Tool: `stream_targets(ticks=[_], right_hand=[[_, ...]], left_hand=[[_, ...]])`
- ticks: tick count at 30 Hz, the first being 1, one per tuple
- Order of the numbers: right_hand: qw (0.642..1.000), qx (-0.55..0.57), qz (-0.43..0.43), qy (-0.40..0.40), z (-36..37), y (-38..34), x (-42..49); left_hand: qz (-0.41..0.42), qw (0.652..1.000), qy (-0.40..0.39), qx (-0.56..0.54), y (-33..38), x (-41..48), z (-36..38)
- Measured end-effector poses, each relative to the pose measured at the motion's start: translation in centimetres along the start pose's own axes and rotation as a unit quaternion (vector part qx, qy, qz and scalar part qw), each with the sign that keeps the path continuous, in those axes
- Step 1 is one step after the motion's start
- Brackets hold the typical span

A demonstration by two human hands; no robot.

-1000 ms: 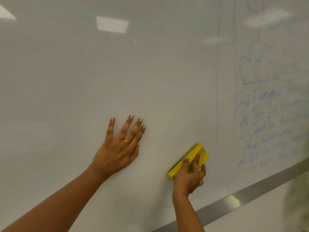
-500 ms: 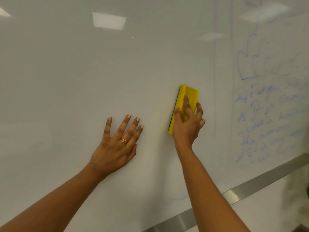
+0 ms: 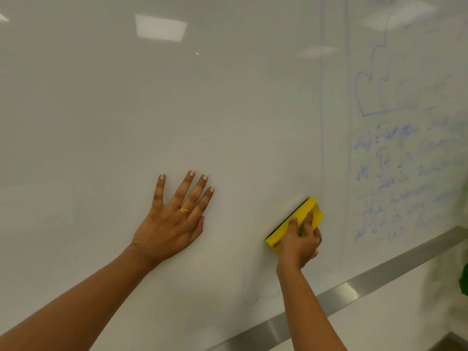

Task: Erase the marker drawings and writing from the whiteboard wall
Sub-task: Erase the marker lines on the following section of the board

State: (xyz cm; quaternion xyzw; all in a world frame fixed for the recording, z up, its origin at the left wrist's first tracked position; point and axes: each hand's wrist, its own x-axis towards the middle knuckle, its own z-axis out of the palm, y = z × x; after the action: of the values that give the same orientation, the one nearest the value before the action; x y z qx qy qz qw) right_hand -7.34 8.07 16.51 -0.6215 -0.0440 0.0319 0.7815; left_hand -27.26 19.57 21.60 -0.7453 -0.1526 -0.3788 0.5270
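Presently the right hand [image 3: 298, 243] grips the yellow eraser [image 3: 295, 222] against the whiteboard [image 3: 228, 110]. Left hand [image 3: 172, 224] lies flat, fingers spread, well left of it. Blue writing [image 3: 405, 181] remains right of both.

Tilted yellow eraser [image 3: 295, 221] pressed on whiteboard [image 3: 228, 110].

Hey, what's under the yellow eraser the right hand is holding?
The yellow eraser lies pad-side against the whiteboard, gripped by the right hand. Pale board shows around it, with a faint blue line lower down. Any marker directly beneath the pad is covered.
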Motion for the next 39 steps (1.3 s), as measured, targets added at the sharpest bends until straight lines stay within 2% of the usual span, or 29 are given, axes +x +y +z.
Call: stream_targets(ticks=[3,9,14,18,21,25,32,36,39], right_hand=[[1.0,-0.016,-0.006,-0.002,0.2,0.5,-1.4],[0.99,-0.071,-0.119,-0.038,2.0,-1.0,-5.2],[0.952,-0.08,-0.282,-0.09,2.9,-1.8,-7.8],[0.938,-0.097,-0.319,-0.099,2.3,-0.8,-7.1],[0.951,-0.089,-0.283,-0.084,1.6,0.6,-5.5],[0.987,-0.047,-0.148,-0.05,0.4,3.2,-2.7],[1.0,-0.02,0.008,-0.009,-1.6,7.3,0.0],[0.999,-0.02,0.043,-0.009,-1.3,7.0,-1.3],[0.999,-0.021,0.028,-0.02,-0.1,5.6,-3.6]], left_hand=[[-0.001,1.0,-0.001,-0.002,0.0,0.0,0.0],[0.0,1.0,-0.003,-0.001,0.1,0.0,0.0],[0.007,1.0,-0.005,0.0,0.0,0.0,0.0],[-0.002,1.0,-0.012,-0.018,0.7,-0.4,-0.1],[-0.009,0.999,-0.02,-0.032,1.7,-1.0,-0.1],[-0.005,0.999,-0.019,-0.031,2.2,-1.5,0.1],[0.004,0.999,-0.015,-0.028,2.3,-1.7,0.2],[0.005,0.999,-0.015,-0.03,2.3,-1.6,0.3],[0.006,0.999,-0.015,-0.031,2.3,-1.7,0.3]])
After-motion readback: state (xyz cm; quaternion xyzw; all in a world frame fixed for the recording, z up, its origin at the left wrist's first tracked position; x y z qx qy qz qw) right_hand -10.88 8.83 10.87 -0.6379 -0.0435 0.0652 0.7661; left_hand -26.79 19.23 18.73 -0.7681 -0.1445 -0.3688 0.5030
